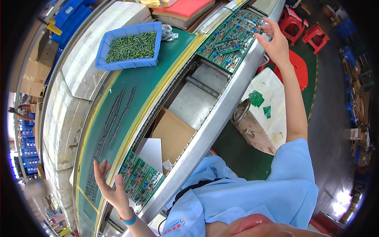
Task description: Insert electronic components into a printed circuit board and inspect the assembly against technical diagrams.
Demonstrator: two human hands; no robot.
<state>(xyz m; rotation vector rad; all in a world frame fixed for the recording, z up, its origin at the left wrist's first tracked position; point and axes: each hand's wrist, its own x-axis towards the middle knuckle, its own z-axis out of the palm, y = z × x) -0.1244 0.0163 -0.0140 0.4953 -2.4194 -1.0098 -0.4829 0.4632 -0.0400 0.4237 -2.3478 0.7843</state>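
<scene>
My left hand (113, 190), a band at its wrist, is raised with fingers apart over the edge of the green work surface, beside a green circuit board panel (139, 177) with red and blue components. Nothing shows in its grasp. At the far right, my right hand (277, 44) is over the edge of another populated circuit board panel (225, 39). Its fingers are bent and its thumb stands apart; I make out nothing between them. Both panels lie across a rail conveyor (197, 136). Thin dark strips of small parts (118, 118) lie lengthwise on the green surface (138, 89).
A blue bin (154, 62) of small green cylindrical parts stands at the back, with a clear plastic bag (169, 33) beside it. White foam blocks (59, 114) line the far side. Red stools (292, 24) and a white block (270, 114) are on the right.
</scene>
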